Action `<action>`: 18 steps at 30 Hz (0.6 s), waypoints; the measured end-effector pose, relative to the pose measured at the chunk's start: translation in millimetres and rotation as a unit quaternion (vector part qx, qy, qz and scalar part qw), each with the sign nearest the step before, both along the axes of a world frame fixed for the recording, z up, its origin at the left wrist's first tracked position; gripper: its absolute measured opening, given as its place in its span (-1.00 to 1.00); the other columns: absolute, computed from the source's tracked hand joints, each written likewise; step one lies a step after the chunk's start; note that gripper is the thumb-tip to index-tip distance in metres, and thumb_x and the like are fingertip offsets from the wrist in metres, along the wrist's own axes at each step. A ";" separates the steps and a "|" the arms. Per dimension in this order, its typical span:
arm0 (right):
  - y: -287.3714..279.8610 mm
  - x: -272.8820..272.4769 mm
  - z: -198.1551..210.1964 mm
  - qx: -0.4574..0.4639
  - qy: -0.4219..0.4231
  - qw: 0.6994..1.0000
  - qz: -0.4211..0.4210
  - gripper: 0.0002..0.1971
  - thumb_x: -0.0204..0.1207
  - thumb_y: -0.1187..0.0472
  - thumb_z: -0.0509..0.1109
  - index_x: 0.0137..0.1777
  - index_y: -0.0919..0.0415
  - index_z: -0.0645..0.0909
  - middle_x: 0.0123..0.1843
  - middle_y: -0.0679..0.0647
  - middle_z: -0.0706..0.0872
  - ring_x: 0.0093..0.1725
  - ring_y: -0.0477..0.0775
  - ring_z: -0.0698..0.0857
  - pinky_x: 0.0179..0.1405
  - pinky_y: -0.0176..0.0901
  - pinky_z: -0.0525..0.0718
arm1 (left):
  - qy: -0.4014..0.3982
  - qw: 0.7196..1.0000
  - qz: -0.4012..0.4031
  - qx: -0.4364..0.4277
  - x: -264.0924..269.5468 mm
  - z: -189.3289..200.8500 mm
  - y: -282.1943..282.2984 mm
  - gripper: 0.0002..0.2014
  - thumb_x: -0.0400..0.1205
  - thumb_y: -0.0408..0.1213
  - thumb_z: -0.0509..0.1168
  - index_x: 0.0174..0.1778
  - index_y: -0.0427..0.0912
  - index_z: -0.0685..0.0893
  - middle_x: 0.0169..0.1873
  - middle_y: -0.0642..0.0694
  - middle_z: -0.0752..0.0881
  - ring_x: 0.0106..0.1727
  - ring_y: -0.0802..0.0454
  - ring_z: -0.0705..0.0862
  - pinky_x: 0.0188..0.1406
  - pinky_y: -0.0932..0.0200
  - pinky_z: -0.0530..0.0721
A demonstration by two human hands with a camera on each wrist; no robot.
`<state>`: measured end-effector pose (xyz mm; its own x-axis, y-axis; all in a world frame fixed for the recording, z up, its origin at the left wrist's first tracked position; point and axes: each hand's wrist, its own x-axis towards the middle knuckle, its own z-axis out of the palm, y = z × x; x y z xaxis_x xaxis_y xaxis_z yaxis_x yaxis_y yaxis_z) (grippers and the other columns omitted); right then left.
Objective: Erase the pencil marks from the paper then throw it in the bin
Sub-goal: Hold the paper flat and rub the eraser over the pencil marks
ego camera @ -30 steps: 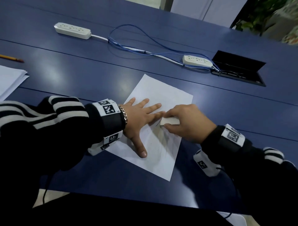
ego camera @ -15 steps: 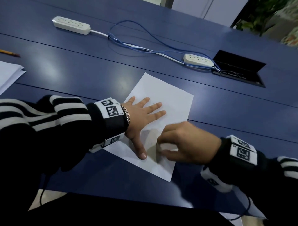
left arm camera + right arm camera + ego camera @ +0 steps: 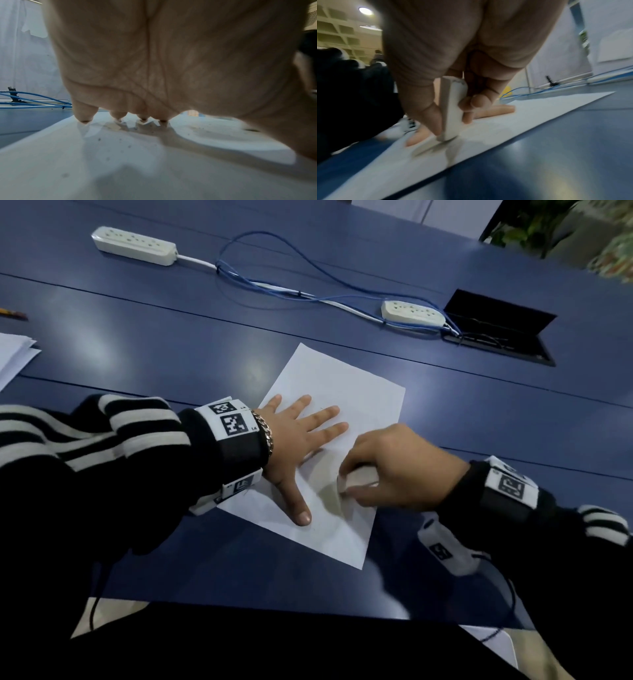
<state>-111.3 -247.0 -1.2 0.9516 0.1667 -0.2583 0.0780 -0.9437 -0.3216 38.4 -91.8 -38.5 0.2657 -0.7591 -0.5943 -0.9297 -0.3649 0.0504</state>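
A white sheet of paper (image 3: 346, 392) lies on the blue table (image 3: 171, 337). My left hand (image 3: 301, 436) rests flat on the sheet's left half with fingers spread and straight; the left wrist view shows its fingertips (image 3: 84, 119) pressing the paper (image 3: 102, 169). My right hand (image 3: 394, 470) pinches a white eraser (image 3: 359, 477) between thumb and fingers, its lower end on the paper's right part. In the right wrist view the eraser (image 3: 453, 108) stands tilted on the paper (image 3: 505, 125), blurred by motion. Small grey crumbs dot the sheet near my left palm. No bin is in view.
Two white power strips (image 3: 133, 244) (image 3: 412, 311) joined by blue cables (image 3: 274, 285) lie at the back. An open black cable hatch (image 3: 496, 333) sits at the back right. A paper stack (image 3: 13, 354) and a pencil (image 3: 13, 313) are at the left edge.
My right hand with the eraser slid from the sheet's middle down toward its near right part, then shifted slightly. The left hand stayed flat on the paper.
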 end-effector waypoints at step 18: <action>22.8 -29.9 -6.1 -0.007 0.011 0.999 0.035 -0.83 0.47 -0.06 0.35 -0.08 -0.07 0.74 -0.12 -0.11 0.69 -0.18 -0.01 0.68 -0.14 -0.04 0.70 | 0.002 1.000 0.017 -0.017 -39.2 -8.7 6.2 0.63 0.09 0.76 0.40 0.75 0.16 -0.59 0.74 0.06 -0.61 0.80 -0.26 -0.51 0.73 -0.59 -0.26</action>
